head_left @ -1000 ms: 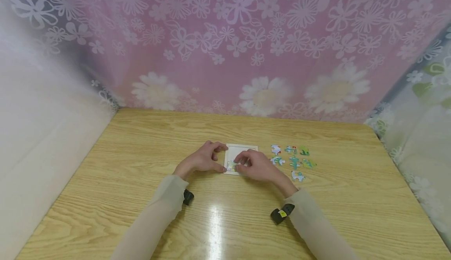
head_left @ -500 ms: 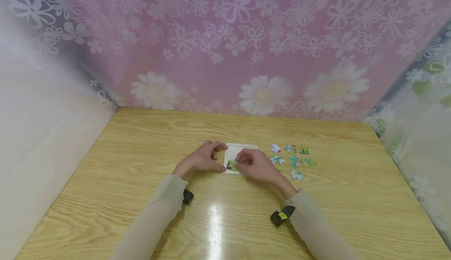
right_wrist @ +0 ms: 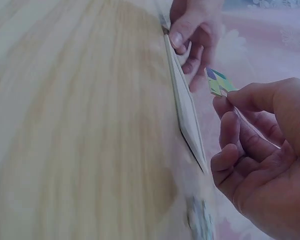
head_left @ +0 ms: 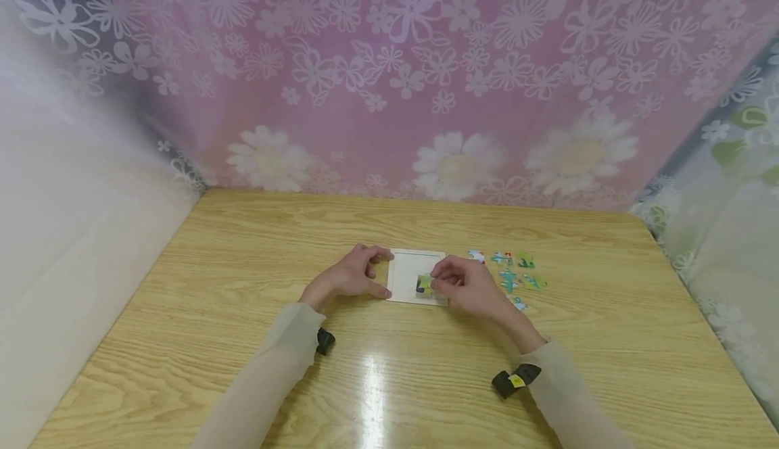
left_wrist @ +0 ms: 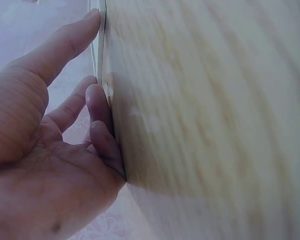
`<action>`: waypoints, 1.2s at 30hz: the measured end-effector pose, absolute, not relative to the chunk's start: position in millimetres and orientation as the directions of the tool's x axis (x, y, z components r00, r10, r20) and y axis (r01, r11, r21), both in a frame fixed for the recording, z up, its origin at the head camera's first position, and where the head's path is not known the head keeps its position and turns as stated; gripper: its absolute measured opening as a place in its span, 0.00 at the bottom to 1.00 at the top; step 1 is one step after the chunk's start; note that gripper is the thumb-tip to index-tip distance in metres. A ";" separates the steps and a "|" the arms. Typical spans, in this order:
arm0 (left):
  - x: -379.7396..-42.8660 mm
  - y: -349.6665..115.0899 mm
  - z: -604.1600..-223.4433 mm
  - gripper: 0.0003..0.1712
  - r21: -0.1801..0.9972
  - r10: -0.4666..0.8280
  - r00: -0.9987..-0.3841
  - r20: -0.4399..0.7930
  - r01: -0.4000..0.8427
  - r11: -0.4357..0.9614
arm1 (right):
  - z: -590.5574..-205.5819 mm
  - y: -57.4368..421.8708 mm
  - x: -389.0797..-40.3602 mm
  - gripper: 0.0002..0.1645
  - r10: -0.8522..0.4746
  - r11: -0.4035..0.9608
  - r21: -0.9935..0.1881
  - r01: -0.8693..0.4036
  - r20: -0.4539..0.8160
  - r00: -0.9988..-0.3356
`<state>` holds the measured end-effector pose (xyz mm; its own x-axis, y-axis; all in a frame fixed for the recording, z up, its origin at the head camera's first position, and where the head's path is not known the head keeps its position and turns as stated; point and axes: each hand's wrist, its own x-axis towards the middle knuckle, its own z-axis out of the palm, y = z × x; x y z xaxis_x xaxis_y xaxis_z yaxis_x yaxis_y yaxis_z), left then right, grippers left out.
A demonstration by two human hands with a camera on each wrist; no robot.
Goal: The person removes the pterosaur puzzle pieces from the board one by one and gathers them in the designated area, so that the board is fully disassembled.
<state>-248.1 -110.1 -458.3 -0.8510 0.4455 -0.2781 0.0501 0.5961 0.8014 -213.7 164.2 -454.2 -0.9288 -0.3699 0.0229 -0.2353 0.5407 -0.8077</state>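
A white square puzzle tray [head_left: 404,272] with a pale rim lies on the table. My left hand [head_left: 349,273] rests at the tray's left side, thumb at the near corner and index finger at the far one; in the left wrist view the left thumb [left_wrist: 65,47] is nearly straight. Over the tray's right part, my right hand [head_left: 465,287] pinches a green and purple puzzle piece [head_left: 423,285] between thumb and index finger. The right wrist view shows this jigsaw piece [right_wrist: 217,81] lifted clear of the tray [right_wrist: 187,107], the other right fingers loosely curled.
Several loose puzzle pieces lie right of the tray, among them a green one [head_left: 526,260] and a teal one [head_left: 508,280]. My right hand and wrist partly cover others. The wooden table [head_left: 274,226] meets a flowered pink curtain [head_left: 365,97] at the back.
The green and purple piece has moved right and up off the tray's near left corner, pinched in my right hand. My left hand has stayed in place.
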 end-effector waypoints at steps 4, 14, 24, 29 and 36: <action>-247.3 -110.8 -457.8 0.40 0.806 0.454 -0.846 -0.278 0.052 0.590 | -453.2 180.1 -212.7 0.04 -0.347 0.540 -0.811 -0.227 0.031 -0.937; -247.5 -111.0 -457.7 0.40 0.809 0.463 -0.843 -0.273 0.059 0.584 | -447.0 220.7 -206.4 0.06 -0.312 0.561 -0.797 -0.223 0.046 -0.949; -248.4 -110.5 -458.9 0.40 0.808 0.473 -0.839 -0.268 0.072 0.585 | -441.2 259.9 -195.0 0.06 -0.275 0.605 -0.761 -0.234 0.075 -0.958; -248.7 -110.8 -459.6 0.40 0.806 0.472 -0.839 -0.270 0.072 0.588 | -443.2 277.1 -188.8 0.09 -0.259 0.622 -0.752 -0.219 0.067 -0.964; -248.2 -111.2 -459.8 0.40 0.798 0.468 -0.842 -0.269 0.078 0.598 | -443.9 296.0 -181.3 0.11 -0.223 0.630 -0.756 -0.180 0.046 -0.974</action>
<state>-248.2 -111.2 -459.8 -0.8416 0.4685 -0.2688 0.0782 0.5981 0.7976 -181.3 296.0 -443.9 -0.9738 -0.2225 0.0462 -0.1798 0.6295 -0.7559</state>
